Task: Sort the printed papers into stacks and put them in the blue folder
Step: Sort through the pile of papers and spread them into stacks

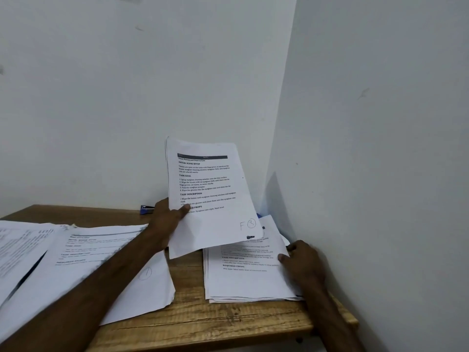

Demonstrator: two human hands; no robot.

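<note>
My left hand (168, 221) grips a thin bundle of printed sheets (210, 189) by its left edge and holds it upright above the table, the top page marked "F 3" near its bottom. My right hand (300, 260) rests on the right edge of a flat paper stack (246, 280) at the table's right end, fingers pinching its top sheets. A sliver of blue (259, 215), possibly the folder, peeks out behind that stack at the wall corner; the rest is hidden. A second paper stack (121, 262) lies under my left forearm.
More loose printed sheets (22, 245) spread over the left of the wooden table (215, 323). A blue stapler (147, 209) sits by the back wall. Walls close the back and right sides; the table's front edge is near.
</note>
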